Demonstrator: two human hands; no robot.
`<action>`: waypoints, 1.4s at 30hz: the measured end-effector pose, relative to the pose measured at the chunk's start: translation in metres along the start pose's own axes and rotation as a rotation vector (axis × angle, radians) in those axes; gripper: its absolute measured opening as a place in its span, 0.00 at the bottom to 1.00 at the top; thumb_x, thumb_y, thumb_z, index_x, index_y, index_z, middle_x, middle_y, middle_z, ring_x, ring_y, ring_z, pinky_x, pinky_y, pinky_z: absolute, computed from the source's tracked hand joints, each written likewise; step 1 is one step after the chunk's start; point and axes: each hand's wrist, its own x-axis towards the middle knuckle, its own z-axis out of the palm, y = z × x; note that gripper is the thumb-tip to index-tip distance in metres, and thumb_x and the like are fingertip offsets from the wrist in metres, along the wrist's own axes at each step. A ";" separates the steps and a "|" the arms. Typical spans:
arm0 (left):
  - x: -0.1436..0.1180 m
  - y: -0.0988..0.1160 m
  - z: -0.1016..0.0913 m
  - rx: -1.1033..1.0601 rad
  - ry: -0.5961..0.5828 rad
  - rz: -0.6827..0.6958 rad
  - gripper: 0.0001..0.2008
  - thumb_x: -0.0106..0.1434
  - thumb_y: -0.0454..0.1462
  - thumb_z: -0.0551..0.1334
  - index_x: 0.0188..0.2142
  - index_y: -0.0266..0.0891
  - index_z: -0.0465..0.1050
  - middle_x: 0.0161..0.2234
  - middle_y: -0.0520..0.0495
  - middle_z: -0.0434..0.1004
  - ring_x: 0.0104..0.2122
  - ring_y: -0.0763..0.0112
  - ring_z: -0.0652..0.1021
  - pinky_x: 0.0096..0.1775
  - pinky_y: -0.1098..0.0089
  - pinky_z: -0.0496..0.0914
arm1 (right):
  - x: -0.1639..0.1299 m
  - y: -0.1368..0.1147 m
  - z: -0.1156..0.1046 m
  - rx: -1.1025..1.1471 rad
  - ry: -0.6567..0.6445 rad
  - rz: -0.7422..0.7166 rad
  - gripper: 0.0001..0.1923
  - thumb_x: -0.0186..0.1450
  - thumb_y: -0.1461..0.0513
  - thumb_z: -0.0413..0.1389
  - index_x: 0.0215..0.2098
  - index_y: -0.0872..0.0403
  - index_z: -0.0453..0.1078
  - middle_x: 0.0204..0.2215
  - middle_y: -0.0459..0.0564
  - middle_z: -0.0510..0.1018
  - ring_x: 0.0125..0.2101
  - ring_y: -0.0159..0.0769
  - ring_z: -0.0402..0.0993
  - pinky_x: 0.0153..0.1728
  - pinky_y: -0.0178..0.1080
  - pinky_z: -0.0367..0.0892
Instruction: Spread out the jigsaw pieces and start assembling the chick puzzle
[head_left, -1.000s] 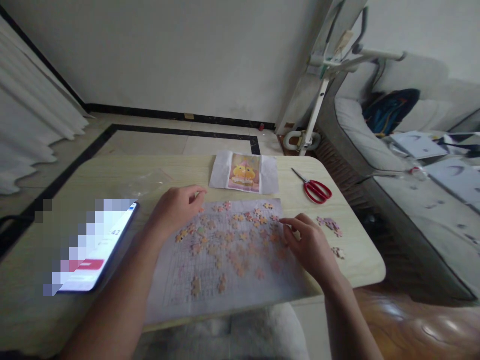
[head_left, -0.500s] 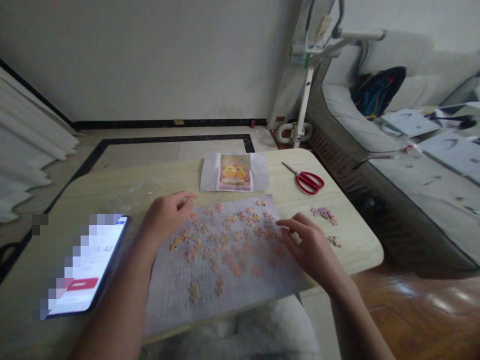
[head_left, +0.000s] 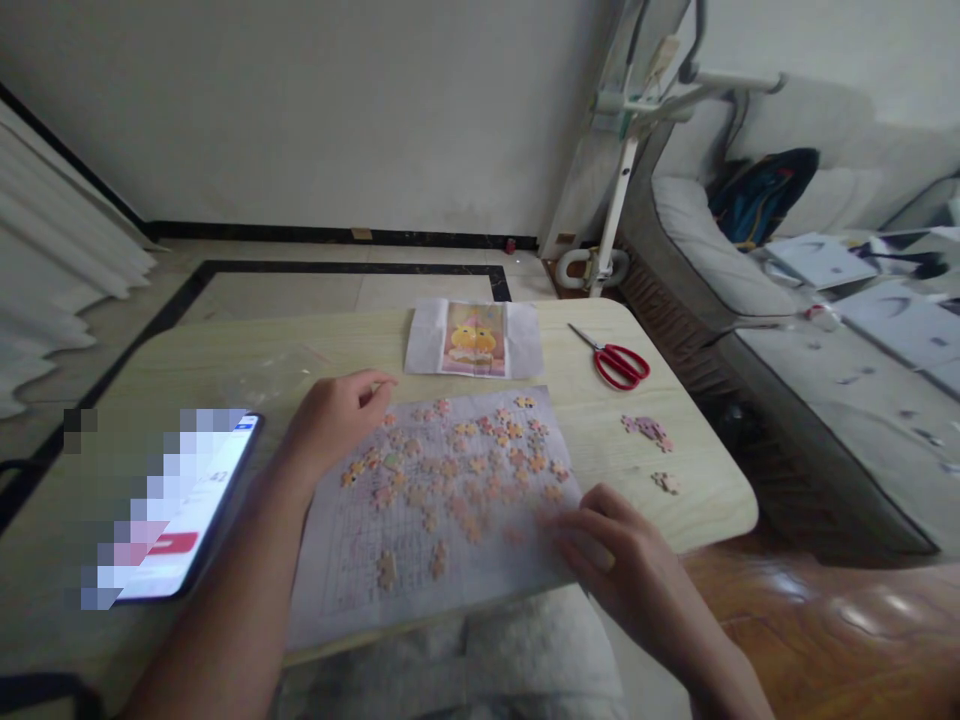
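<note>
Many small jigsaw puzzle pieces, mostly orange, pink and yellow, lie spread over a printed paper sheet on the table. At the sheet's upper left edge rests my left hand, fingers curled together; anything inside them is hidden. My right hand is over the sheet's lower right edge, near several loose pieces. Its fingertips are smeared by motion, so their grip does not show. Beyond the sheet lies a creased reference picture of a yellow cartoon figure.
Red-handled scissors lie at the table's far right. Two small piles of pieces, one purplish and one pale, are below them. A lit phone and a clear plastic bag are on the left. A sofa stands right.
My right hand has moved down and toward me along the sheet's right side, uncovering pieces there. My left hand stays at the upper left edge. The view has shifted slightly.
</note>
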 end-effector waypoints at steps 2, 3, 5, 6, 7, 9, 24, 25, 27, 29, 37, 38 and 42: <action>0.000 0.000 0.000 -0.004 0.004 0.006 0.19 0.62 0.45 0.55 0.42 0.37 0.79 0.31 0.42 0.82 0.32 0.60 0.81 0.33 0.69 0.68 | 0.002 -0.001 0.000 -0.024 -0.004 0.009 0.10 0.68 0.61 0.51 0.42 0.49 0.74 0.33 0.49 0.69 0.33 0.37 0.70 0.34 0.40 0.69; 0.000 0.000 0.000 -0.007 0.006 0.009 0.19 0.62 0.45 0.55 0.42 0.37 0.79 0.31 0.42 0.82 0.32 0.60 0.81 0.33 0.69 0.69 | 0.002 -0.002 0.000 -0.039 -0.017 0.016 0.10 0.69 0.61 0.51 0.42 0.49 0.74 0.32 0.49 0.69 0.33 0.36 0.70 0.33 0.40 0.68; 0.000 0.000 0.000 -0.011 0.005 0.013 0.19 0.62 0.46 0.55 0.42 0.37 0.79 0.33 0.42 0.82 0.33 0.60 0.81 0.34 0.68 0.69 | 0.002 -0.001 0.001 -0.052 -0.049 0.022 0.10 0.69 0.61 0.50 0.39 0.50 0.74 0.32 0.49 0.69 0.32 0.36 0.70 0.32 0.39 0.68; 0.000 0.000 0.000 -0.008 0.002 0.011 0.19 0.62 0.46 0.55 0.42 0.37 0.79 0.33 0.42 0.82 0.34 0.59 0.81 0.34 0.68 0.69 | 0.002 0.000 0.002 -0.049 -0.055 0.021 0.10 0.69 0.60 0.50 0.39 0.50 0.74 0.32 0.49 0.69 0.32 0.36 0.70 0.32 0.39 0.68; 0.000 0.000 0.001 -0.005 0.001 0.007 0.19 0.62 0.46 0.55 0.42 0.38 0.79 0.34 0.42 0.82 0.34 0.59 0.81 0.34 0.68 0.69 | 0.002 0.001 0.003 -0.041 -0.047 0.018 0.10 0.69 0.60 0.50 0.40 0.50 0.74 0.32 0.49 0.69 0.32 0.36 0.70 0.33 0.39 0.68; 0.000 0.000 0.002 -0.005 0.006 0.015 0.19 0.62 0.45 0.55 0.42 0.38 0.79 0.34 0.42 0.82 0.35 0.60 0.81 0.35 0.68 0.70 | 0.002 0.003 0.005 -0.025 -0.002 0.003 0.10 0.69 0.59 0.51 0.45 0.49 0.73 0.34 0.50 0.69 0.33 0.37 0.70 0.35 0.40 0.69; 0.000 -0.001 -0.006 -0.024 0.033 -0.010 0.17 0.63 0.43 0.55 0.42 0.39 0.79 0.35 0.43 0.82 0.35 0.62 0.80 0.36 0.68 0.70 | 0.011 -0.004 0.015 -0.005 0.018 -0.062 0.11 0.70 0.59 0.50 0.44 0.50 0.73 0.34 0.51 0.70 0.33 0.37 0.71 0.35 0.41 0.69; 0.000 -0.002 -0.007 -0.018 0.039 -0.013 0.17 0.63 0.43 0.55 0.42 0.39 0.79 0.35 0.43 0.82 0.34 0.61 0.80 0.36 0.67 0.70 | 0.012 -0.009 0.016 -0.003 -0.005 -0.069 0.11 0.70 0.59 0.49 0.43 0.50 0.73 0.34 0.51 0.70 0.33 0.37 0.71 0.34 0.40 0.69; 0.000 -0.002 -0.009 -0.008 0.049 -0.020 0.17 0.63 0.42 0.55 0.42 0.38 0.79 0.35 0.42 0.82 0.34 0.60 0.80 0.35 0.67 0.69 | 0.013 -0.017 0.019 -0.013 -0.065 -0.076 0.12 0.71 0.58 0.48 0.39 0.51 0.73 0.32 0.50 0.69 0.32 0.36 0.70 0.33 0.40 0.68; 0.000 -0.003 -0.009 -0.007 0.051 -0.013 0.17 0.63 0.42 0.55 0.42 0.37 0.79 0.35 0.41 0.82 0.35 0.60 0.80 0.35 0.67 0.69 | 0.013 -0.022 0.020 -0.029 -0.110 -0.079 0.13 0.71 0.58 0.48 0.35 0.51 0.73 0.31 0.49 0.68 0.31 0.36 0.69 0.32 0.39 0.67; 0.000 -0.001 -0.011 -0.002 0.035 -0.022 0.16 0.64 0.41 0.54 0.42 0.39 0.78 0.36 0.43 0.82 0.36 0.61 0.80 0.38 0.66 0.69 | 0.009 -0.007 0.022 -0.014 -0.006 -0.126 0.11 0.70 0.58 0.50 0.40 0.50 0.74 0.32 0.50 0.69 0.31 0.35 0.71 0.32 0.38 0.68; 0.000 -0.001 -0.012 -0.005 0.036 -0.022 0.16 0.64 0.41 0.54 0.42 0.39 0.78 0.36 0.43 0.82 0.37 0.62 0.80 0.39 0.66 0.69 | 0.009 -0.007 0.023 -0.010 0.003 -0.134 0.11 0.70 0.58 0.50 0.41 0.50 0.74 0.32 0.50 0.69 0.32 0.35 0.71 0.32 0.38 0.68; 0.000 -0.002 -0.013 0.000 0.032 -0.033 0.16 0.64 0.40 0.54 0.42 0.39 0.78 0.36 0.43 0.82 0.37 0.62 0.79 0.38 0.66 0.69 | 0.011 -0.013 0.026 -0.023 -0.035 -0.135 0.11 0.71 0.58 0.49 0.40 0.50 0.74 0.32 0.50 0.69 0.31 0.35 0.71 0.32 0.38 0.69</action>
